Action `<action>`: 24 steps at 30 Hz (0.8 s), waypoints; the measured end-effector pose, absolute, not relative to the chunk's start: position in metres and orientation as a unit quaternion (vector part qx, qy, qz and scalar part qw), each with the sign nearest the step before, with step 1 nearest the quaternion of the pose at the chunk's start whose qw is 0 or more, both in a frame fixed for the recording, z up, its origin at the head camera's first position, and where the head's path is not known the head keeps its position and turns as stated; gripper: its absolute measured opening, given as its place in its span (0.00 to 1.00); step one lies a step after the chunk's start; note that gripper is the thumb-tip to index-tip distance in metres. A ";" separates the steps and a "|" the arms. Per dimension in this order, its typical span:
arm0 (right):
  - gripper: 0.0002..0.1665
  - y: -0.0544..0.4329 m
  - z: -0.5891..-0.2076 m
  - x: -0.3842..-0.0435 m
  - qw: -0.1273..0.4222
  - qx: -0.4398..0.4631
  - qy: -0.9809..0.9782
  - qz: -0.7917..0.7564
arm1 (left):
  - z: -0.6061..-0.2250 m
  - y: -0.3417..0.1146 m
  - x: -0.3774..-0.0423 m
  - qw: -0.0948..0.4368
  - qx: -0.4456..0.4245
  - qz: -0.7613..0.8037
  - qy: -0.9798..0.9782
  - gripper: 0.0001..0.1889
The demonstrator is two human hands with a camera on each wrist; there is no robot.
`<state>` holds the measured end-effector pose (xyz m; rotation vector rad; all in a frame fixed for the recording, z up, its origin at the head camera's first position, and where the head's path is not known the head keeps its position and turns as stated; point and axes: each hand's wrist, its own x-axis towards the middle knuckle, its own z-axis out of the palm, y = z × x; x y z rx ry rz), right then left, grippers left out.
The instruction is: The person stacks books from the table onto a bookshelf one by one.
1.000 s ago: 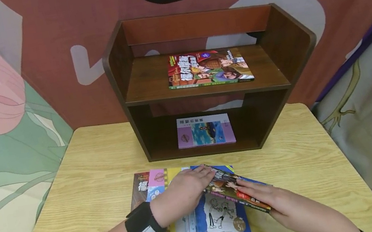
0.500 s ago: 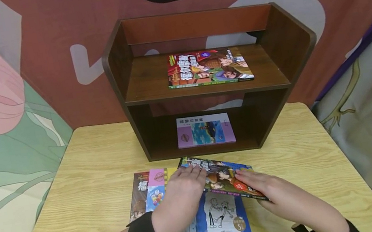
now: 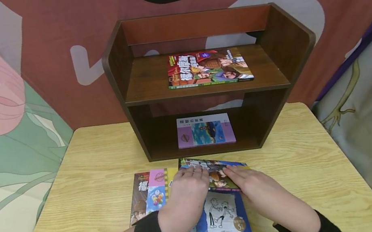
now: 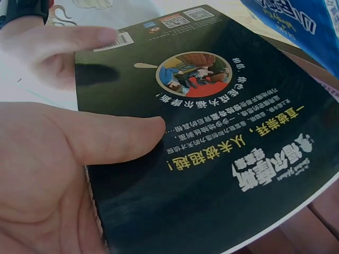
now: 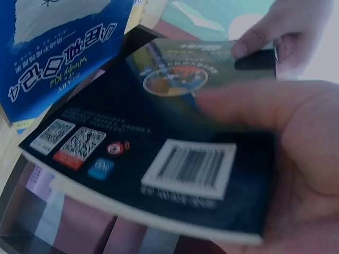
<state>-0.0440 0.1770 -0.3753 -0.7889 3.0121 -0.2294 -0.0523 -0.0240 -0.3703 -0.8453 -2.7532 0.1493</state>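
A dark comic-style book (image 3: 215,175) is held tilted above the blue book, its illustrated cover facing up in the head view. My left hand (image 3: 188,197) grips its left part, fingers over the cover. My right hand (image 3: 259,188) grips the right part. Underneath, the left thumb (image 4: 122,140) presses the dark back cover (image 4: 212,132) in the left wrist view. The right thumb (image 5: 243,108) lies on that same back cover, near the barcode (image 5: 190,166). Just below the held book lies the blue book (image 3: 222,220) with stick-figure drawings.
Left of the blue book, a brown book (image 3: 138,206), a pink book (image 3: 156,192) and a yellow book (image 3: 171,176) overlap on the wooden table (image 3: 97,159). Behind stands a two-tier shelf (image 3: 208,95) with a red book (image 3: 209,67) on top and a pink-and-blue book (image 3: 205,130) below.
The held book has moved up and left toward the shelf, and its cover has turned more upward. My right hand has shifted left, nearer the left hand.
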 end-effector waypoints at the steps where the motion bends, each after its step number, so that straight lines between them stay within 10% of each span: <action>1: 0.32 0.176 -0.376 -0.044 0.006 -0.249 0.966 -0.070 | -0.370 -0.023 -0.052 0.125 -0.291 0.051 -0.947 0.19; 24: 0.29 0.177 -0.378 -0.056 -0.135 -0.235 0.960 -0.068 | -0.370 -0.028 -0.067 0.158 -0.307 -0.006 -0.938 0.18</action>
